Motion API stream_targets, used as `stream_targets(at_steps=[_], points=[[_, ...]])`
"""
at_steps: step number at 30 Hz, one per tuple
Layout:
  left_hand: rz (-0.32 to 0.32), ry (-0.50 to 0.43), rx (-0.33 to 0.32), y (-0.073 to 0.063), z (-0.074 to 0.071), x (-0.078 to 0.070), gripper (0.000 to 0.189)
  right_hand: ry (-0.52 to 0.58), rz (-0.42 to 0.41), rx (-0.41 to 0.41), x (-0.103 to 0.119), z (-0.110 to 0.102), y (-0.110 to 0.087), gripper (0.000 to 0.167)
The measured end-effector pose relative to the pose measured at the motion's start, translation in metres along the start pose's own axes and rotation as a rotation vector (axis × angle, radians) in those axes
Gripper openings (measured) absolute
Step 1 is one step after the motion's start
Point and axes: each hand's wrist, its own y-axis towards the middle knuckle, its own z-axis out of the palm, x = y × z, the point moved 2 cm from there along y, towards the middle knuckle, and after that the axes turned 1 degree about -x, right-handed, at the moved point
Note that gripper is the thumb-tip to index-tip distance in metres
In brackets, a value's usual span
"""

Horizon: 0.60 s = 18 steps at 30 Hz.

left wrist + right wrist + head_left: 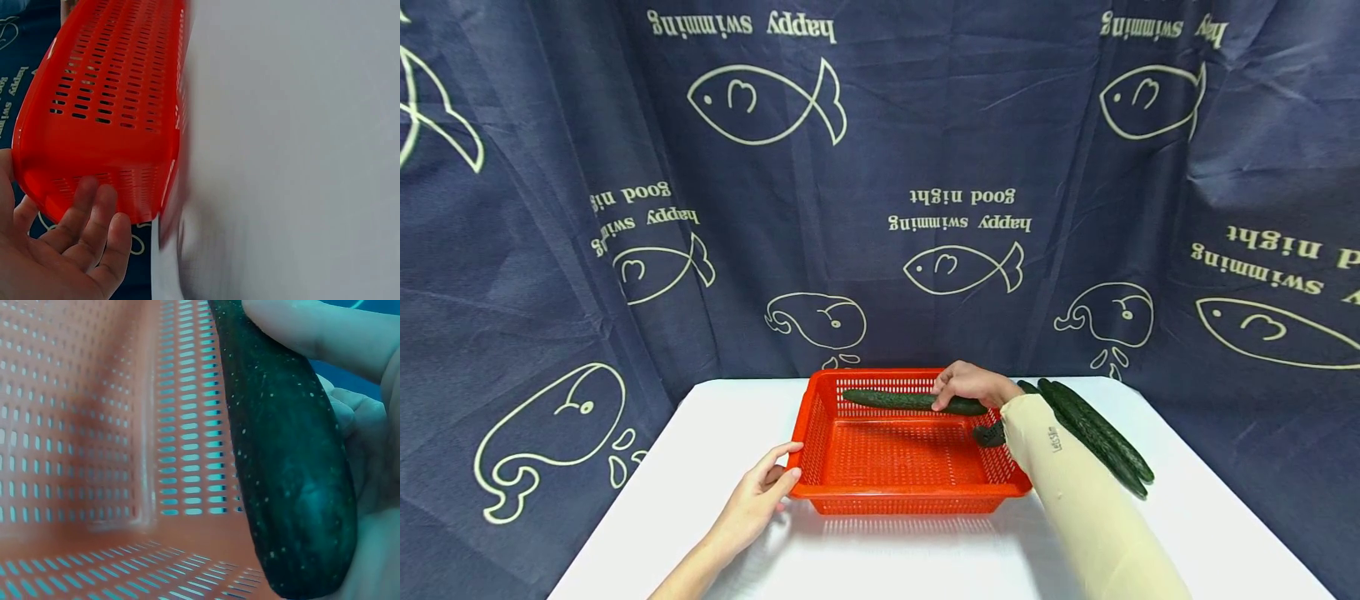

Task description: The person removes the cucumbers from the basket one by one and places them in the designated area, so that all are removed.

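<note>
A long dark green cucumber [887, 400] is held over the back part of a red perforated plastic basket [910, 506]. My right hand [970, 385] grips it toward its right end, fingers coming from above. The right wrist view shows the cucumber [287, 462] close up, the thumb along one side and curled fingers behind it. At the basket's left end, my left hand [760, 492] holds the rim. In the left wrist view the thumb is at the rim, and the other fingers [94, 231] lie bent beside the outer end wall.
More cucumbers [1093, 433] lie side by side on the white table [737, 417], right of the basket and partly behind the right sleeve [1075, 492]. A small dark object [989, 435] shows by the right wrist, its kind unclear. A navy printed curtain [880, 167] hangs behind.
</note>
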Motion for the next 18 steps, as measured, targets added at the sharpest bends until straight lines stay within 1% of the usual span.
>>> stream_targets(at_steps=[6, 9, 14, 16, 18], points=[[-0.010, 0.001, -0.008, 0.002, 0.000, 0.001, 0.044, 0.033, -0.009, -0.036, 0.005, -0.012, -0.008, 0.041], [-0.010, -0.002, -0.005, 0.003, 0.000, 0.002, 0.043, 0.047, -0.031, -0.041, 0.007, -0.018, -0.013, 0.039], [-0.005, -0.007, 0.000, 0.002, 0.000, 0.002, 0.043, 0.077, -0.048, -0.084, 0.009, -0.028, -0.021, 0.025], [-0.002, -0.007, -0.001, 0.002, 0.000, 0.002, 0.043, 0.074, -0.036, -0.116, 0.010, -0.031, -0.025, 0.018], [-0.003, -0.010, -0.005, 0.001, 0.000, 0.002, 0.042, 0.063, -0.021, -0.151, 0.009, -0.035, -0.027, 0.016]])
